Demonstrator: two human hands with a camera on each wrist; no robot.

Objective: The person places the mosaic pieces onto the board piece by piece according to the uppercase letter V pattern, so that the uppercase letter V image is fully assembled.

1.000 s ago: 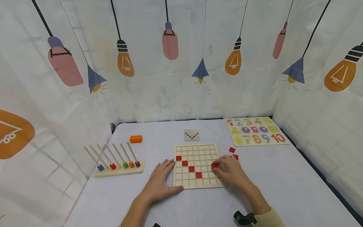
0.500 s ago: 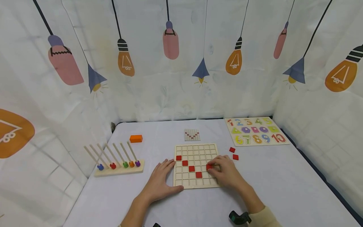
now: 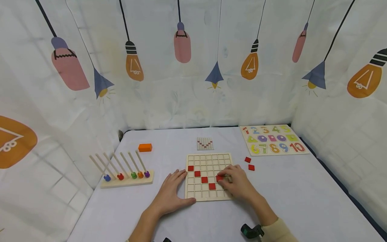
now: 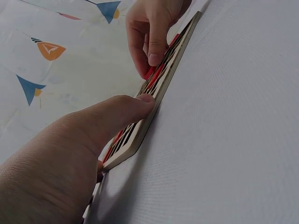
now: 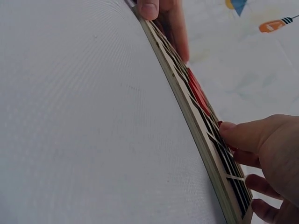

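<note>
A wooden grid board [image 3: 208,195] lies on the white table, with several red square tiles, such as this red tile [image 3: 204,180], set diagonally in its cells. My left hand [image 3: 172,191] rests against the board's left side, fingers stretched along the edge and thumb on the near left corner. Over the board's right half, my right hand [image 3: 239,183] pinches a red square tile [image 3: 219,178] between thumb and fingers. In the right wrist view only a sliver of that tile shows beside the thumb [image 5: 233,133]. Two loose red tiles [image 3: 251,167] lie right of the board.
Behind the board lies a small pattern card [image 3: 205,144]. At the left stand a peg rack with coloured beads [image 3: 130,182] and an orange block [image 3: 145,148]. A number puzzle board [image 3: 273,140] lies at the back right. Printed curtains surround the table.
My right hand has moved left over the board, carrying the pinched red tile from near its right edge inward. My left hand has stayed in place.
</note>
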